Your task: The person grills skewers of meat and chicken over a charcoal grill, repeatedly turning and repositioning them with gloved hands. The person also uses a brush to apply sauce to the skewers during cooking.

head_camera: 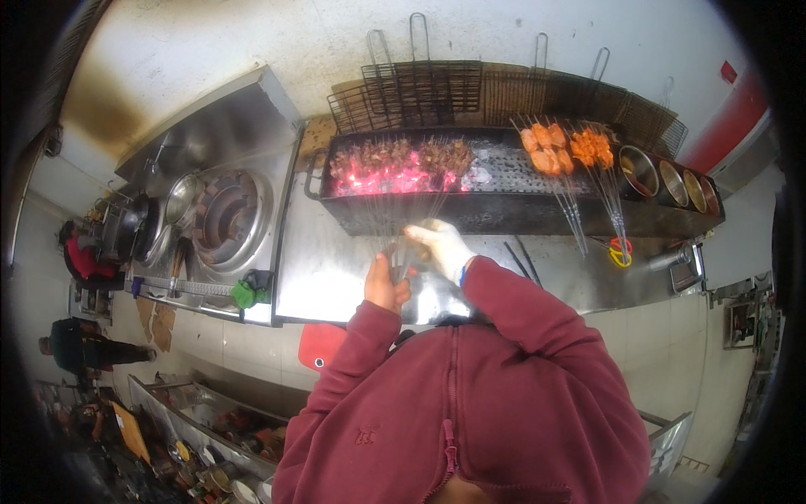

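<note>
Small pieces of browned meat (403, 156) on thin metal skewers (387, 214) lie over glowing red charcoal (378, 179) at the left end of a long metal charcoal grill (478, 216). The skewers' bare ends fan in over the grill's front edge toward me. My left hand (385, 280), bare, grips a bundle of these ends just in front of the grill. Beside it, my right hand (442, 247) wears a white glove and is closed around skewers a little farther up. Blur hides exactly how many each hand holds.
Orange marinated meat skewers (546, 150) and redder skewers (592, 148) rest across the grill's right part, near several metal pots (638, 171). Tongs (522, 261) and yellow-handled scissors (620, 253) lie on the steel counter (321, 271). Wire grill baskets (434, 85) lean behind. Two people stand far left.
</note>
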